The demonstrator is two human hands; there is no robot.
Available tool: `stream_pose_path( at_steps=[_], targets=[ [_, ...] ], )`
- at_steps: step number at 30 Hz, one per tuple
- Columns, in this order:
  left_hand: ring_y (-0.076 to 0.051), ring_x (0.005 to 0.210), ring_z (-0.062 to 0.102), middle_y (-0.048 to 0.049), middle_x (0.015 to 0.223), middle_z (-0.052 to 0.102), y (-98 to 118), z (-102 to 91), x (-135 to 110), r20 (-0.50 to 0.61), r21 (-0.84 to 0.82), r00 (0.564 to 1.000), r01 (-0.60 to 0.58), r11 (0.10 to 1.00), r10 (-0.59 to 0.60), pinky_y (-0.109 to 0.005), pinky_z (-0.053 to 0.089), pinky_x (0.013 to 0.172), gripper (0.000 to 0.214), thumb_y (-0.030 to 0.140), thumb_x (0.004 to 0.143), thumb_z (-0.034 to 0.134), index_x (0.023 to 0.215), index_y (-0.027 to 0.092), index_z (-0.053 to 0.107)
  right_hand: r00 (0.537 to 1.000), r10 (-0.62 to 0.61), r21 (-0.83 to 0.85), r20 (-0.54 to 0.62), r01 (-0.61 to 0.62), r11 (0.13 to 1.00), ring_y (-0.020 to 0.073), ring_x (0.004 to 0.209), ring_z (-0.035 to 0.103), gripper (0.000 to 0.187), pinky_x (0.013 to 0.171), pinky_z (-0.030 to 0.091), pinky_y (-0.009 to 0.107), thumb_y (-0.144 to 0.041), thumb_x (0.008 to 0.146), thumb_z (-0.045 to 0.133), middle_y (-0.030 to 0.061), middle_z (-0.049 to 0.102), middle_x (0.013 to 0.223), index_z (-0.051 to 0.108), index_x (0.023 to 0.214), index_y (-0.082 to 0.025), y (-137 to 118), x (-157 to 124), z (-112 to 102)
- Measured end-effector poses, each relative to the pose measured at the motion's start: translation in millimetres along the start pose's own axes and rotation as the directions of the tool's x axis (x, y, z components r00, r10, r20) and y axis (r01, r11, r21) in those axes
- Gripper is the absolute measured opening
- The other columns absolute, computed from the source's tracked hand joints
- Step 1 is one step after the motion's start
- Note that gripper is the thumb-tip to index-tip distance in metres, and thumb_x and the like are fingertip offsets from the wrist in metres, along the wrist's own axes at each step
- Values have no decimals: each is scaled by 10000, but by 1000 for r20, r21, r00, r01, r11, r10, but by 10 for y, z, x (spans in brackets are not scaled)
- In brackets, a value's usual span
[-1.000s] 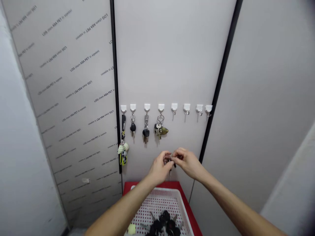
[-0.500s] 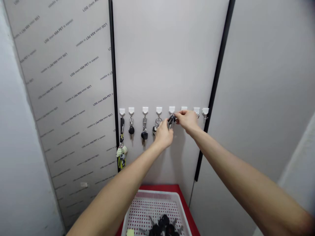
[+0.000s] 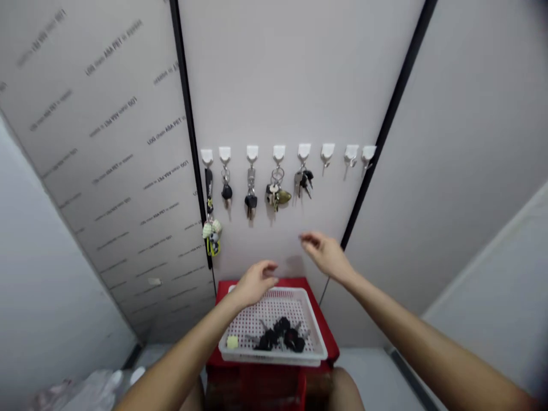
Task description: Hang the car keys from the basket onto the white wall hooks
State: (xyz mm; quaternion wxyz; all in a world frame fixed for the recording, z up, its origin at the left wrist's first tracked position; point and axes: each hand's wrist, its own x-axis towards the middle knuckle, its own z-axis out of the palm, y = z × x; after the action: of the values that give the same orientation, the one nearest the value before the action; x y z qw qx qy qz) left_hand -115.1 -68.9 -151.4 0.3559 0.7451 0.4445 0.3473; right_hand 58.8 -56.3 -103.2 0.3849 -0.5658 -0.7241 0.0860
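Observation:
My left hand (image 3: 256, 281) is over the back left part of a white plastic basket (image 3: 319, 328), fingers apart and holding nothing. Higher and to the right, in front of the wall, my right hand (image 3: 324, 252) is empty too, its fingers loosely curled and parted. Above it a bunch of keys (image 3: 304, 181) hangs from the fifth white hook (image 3: 304, 150) from the left. Several black-headed keys (image 3: 282, 335) lie piled in the basket, with a small yellow piece (image 3: 232, 342) at its left corner.
More key bunches hang on the hooks to the left, one with a brass-coloured fob (image 3: 283, 197) and one with a strap and plush charms (image 3: 212, 231). Bare hooks (image 3: 327, 150) are at the right. The basket stands on a red surface (image 3: 329, 342). Black strips (image 3: 385, 120) edge the wall panel.
Both hands have let go of the key bunch, which now hangs on the fifth hook, and have moved down and away from the wall. The camera view has tilted downward.

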Motion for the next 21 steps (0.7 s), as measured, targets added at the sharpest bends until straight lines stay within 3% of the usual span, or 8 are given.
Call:
stream_pose_path(
  at_steps=[1, 3, 5, 7, 14, 18, 21],
  targets=[
    [-137, 781, 493, -61, 893, 544, -166, 55, -123, 86, 51, 995, 55, 997, -59, -239, 372, 691, 319, 178, 589, 475, 905, 143, 497, 981, -10, 2, 194, 10, 1000, 116, 637, 502, 248, 620, 374, 228, -207, 648, 371, 45, 582, 729, 558, 792, -132, 83, -208, 162],
    [-160, 769, 494, -65, 861, 558, -424, 157, -339, 222, 209, 961, 119, 971, -166, -252, 368, 676, 342, 188, 549, 510, 887, 138, 514, 867, -55, -9, 496, 68, 998, 119, 646, 500, 211, 603, 365, 215, -209, 621, 417, 32, 582, 724, 568, 759, -155, 211, -589, 466],
    [-182, 758, 492, -71, 842, 562, -578, 239, -484, 284, 364, 930, 121, 924, -233, -263, 362, 654, 341, 188, 527, 519, 864, 139, 529, 768, -67, -52, 636, 129, 990, 137, 696, 495, 219, 606, 353, 216, -226, 571, 485, 30, 575, 764, 568, 767, -177, 280, -862, 705],
    [-182, 734, 494, -61, 807, 566, -650, 299, -546, 290, 452, 922, 105, 886, -257, -257, 356, 627, 314, 184, 535, 499, 846, 155, 535, 745, -30, -141, 666, 165, 976, 159, 747, 488, 250, 621, 341, 226, -230, 541, 517, 39, 563, 803, 566, 783, -188, 305, -995, 868],
    [-158, 669, 496, -26, 729, 572, -735, 383, -466, 226, 542, 924, 144, 828, -308, -230, 345, 573, 339, 188, 541, 480, 880, 198, 502, 811, 90, -335, 578, 136, 932, 172, 782, 493, 219, 623, 322, 248, -243, 641, 415, 56, 564, 828, 542, 814, -201, 319, -905, 1047],
    [-176, 750, 496, -47, 808, 573, -769, 396, -443, 197, 535, 943, 127, 835, -269, -252, 346, 644, 393, 190, 573, 455, 966, 205, 471, 832, 119, -361, 541, 102, 927, 177, 784, 495, 241, 652, 322, 255, -197, 645, 387, 83, 561, 839, 541, 829, -172, 339, -882, 1032],
    [-197, 841, 475, -58, 916, 550, -759, 411, -423, 235, 529, 947, 64, 846, -218, -275, 333, 708, 406, 200, 575, 457, 980, 214, 465, 817, 39, -284, 575, 155, 946, 164, 798, 486, 285, 677, 321, 237, -155, 614, 394, 73, 548, 845, 541, 857, -179, 343, -904, 1027]
  ],
)
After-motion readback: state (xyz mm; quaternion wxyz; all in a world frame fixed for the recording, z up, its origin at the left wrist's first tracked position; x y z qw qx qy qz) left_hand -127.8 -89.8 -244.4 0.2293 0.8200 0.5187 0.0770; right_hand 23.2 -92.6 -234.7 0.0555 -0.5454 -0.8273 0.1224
